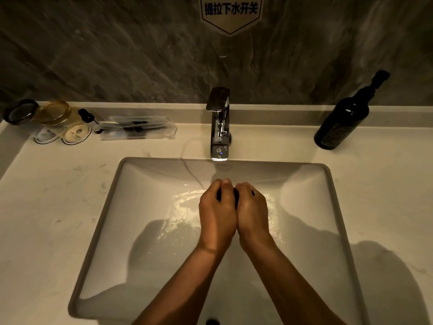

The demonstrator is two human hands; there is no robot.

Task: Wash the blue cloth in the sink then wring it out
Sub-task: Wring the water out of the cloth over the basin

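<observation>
Both hands are pressed together over the middle of the rectangular white sink [110, 202], just below the chrome faucet [219, 127]. My left hand [216, 212] and my right hand [251, 211] are closed tight around the blue cloth [236, 195]. Only a dark sliver of the cloth shows between the fingers; the rest is hidden inside the fists. The basin floor around the hands is wet and glistening. I cannot tell whether water runs from the spout.
On the counter at the back left stand a glass jar [56, 113], a dark lid [20, 112], a small dropper bottle [90, 118] and clear-wrapped toiletries [138, 129]. A dark wine bottle [344, 118] stands at the back right. A stone wall rises behind.
</observation>
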